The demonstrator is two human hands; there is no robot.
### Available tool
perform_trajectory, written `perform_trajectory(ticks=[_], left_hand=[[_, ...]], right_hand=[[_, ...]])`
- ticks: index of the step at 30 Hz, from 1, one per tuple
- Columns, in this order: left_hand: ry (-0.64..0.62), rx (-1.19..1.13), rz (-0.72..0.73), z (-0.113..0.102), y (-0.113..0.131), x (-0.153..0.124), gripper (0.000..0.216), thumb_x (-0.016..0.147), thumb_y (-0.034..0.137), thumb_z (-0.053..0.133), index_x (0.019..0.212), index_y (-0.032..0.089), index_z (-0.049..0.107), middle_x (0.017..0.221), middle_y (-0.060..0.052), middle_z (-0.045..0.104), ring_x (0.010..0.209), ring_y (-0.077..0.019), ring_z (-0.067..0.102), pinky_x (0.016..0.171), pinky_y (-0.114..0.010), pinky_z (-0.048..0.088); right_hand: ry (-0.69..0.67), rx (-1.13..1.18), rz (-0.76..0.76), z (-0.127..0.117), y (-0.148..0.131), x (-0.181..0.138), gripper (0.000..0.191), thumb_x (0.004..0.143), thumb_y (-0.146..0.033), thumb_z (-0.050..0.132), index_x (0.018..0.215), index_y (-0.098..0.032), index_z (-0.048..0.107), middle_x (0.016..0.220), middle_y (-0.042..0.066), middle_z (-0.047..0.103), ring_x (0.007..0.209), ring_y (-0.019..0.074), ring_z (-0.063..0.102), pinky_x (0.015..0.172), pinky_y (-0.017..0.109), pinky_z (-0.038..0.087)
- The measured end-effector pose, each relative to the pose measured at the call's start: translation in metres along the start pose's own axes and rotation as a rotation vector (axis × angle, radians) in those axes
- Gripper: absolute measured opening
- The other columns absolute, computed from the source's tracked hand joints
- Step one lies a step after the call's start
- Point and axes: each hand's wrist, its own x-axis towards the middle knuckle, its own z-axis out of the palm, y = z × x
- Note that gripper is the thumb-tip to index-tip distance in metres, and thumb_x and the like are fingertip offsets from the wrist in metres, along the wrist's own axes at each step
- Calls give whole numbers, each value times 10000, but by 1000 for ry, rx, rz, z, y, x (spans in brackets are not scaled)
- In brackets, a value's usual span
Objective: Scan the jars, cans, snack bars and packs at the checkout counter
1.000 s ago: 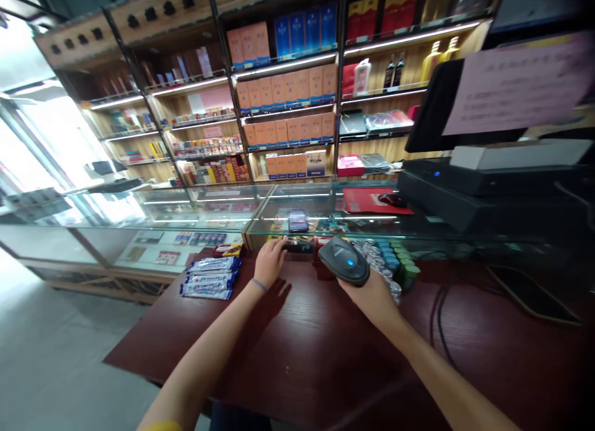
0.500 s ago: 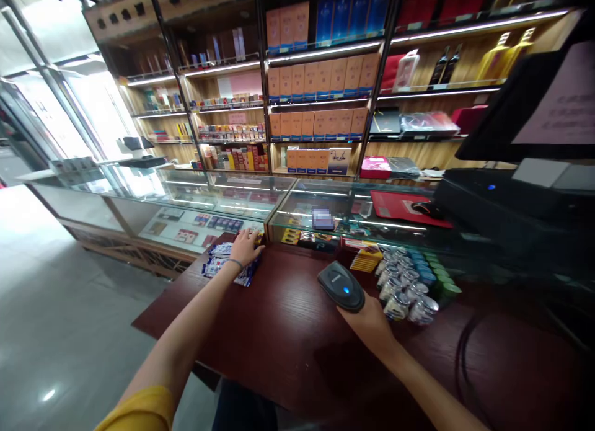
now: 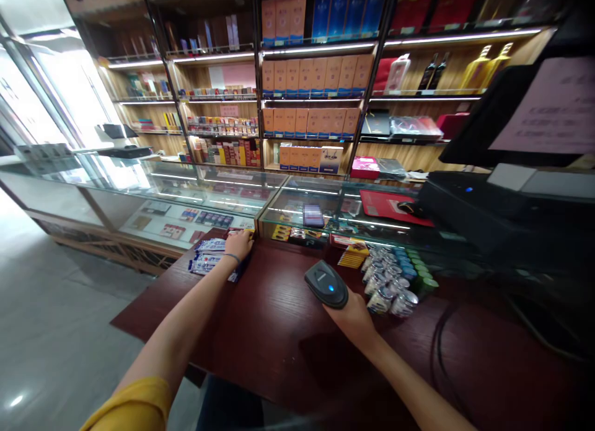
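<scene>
My right hand [image 3: 352,319] is wrapped round the handle of a black barcode scanner [image 3: 326,284], held above the dark red wooden table [image 3: 274,313]. A blue light glows on top of the scanner. At the table's far left my left hand [image 3: 238,245] reaches over the end of a pile of blue-and-white packets [image 3: 208,255]. Its fingers are curled down and close together by a small yellow item [image 3: 251,233]. Whatever lies under those fingertips is hidden.
Rows of small silver-lidded jars [image 3: 382,297], with blue and green-topped ones behind, stand right of the scanner beside yellow packs [image 3: 353,258]. A glass display counter [image 3: 223,198] borders the table's far side. A monitor [image 3: 493,127] and black cable [image 3: 437,344] are at right.
The view has shifted slightly, so everything sits further left. My left hand's fingers look more curled now than before. My right hand keeps the barcode scanner in nearly the same place over the table.
</scene>
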Motion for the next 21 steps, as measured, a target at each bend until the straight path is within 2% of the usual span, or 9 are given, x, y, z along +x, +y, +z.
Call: perform_trajectory(ticks=[4,8,11,13,14,17,19,21], left_hand=[[105,-84,21,-11,9,-2,349,1004,296,394,1277,166,566,1159,-174,678,1097,-291,643,911,-375,475],[235,-287,-76,-25,22,-11,366,1030,316,333,1307,194,538,1073,-132,709,979,-265,684,821,-336,482],[432,-610,-165,-25,45,-21,340,1023,355,344,1200,190,583,1056,-130,704,967,-267,679,812,-347,491],[480,-934,-235,-17,68,-31,305,1008,390,376,1076,193,599,1039,-117,694,954,-247,675,813,-348,515],[441,-1135,-297,-11,80,-37,309,1003,414,375,1029,194,590,995,-101,691,898,-228,682,782,-343,534],[194,-1741,-458,11,112,-57,303,995,454,368,1064,207,528,989,-73,693,797,-182,702,740,-365,577],[140,-1976,-515,23,126,-69,259,988,425,401,1071,208,515,1038,-85,695,845,-175,713,797,-384,581],[147,-2080,-535,32,131,-78,207,971,388,460,1086,221,505,1106,-91,688,910,-174,714,866,-402,571]], right_hand=[[16,20,13,-2,1,-1,391,753,-334,621,1119,-216,692,1048,95,775,1049,336,711,928,451,540],[19,29,10,-3,8,1,491,743,-352,648,1214,-215,672,1077,100,769,1045,336,713,877,431,566],[28,-2,14,-3,11,1,480,738,-357,659,1199,-224,683,1038,94,778,1003,330,728,834,410,579],[28,-18,17,-4,11,1,421,744,-352,655,1144,-226,699,1023,92,781,1000,325,729,822,395,581],[29,-21,19,-5,11,1,400,749,-351,653,1126,-227,699,1023,93,780,1006,321,728,818,387,580],[40,-9,17,-7,7,1,412,758,-339,648,1156,-233,660,1068,92,771,1049,304,715,819,355,572],[41,-10,15,-9,4,0,417,770,-327,636,1178,-243,615,1074,86,768,1042,289,718,824,340,562],[-9,-27,16,-11,2,-1,383,794,-330,618,1166,-256,569,1021,67,773,979,280,734,815,337,552]])
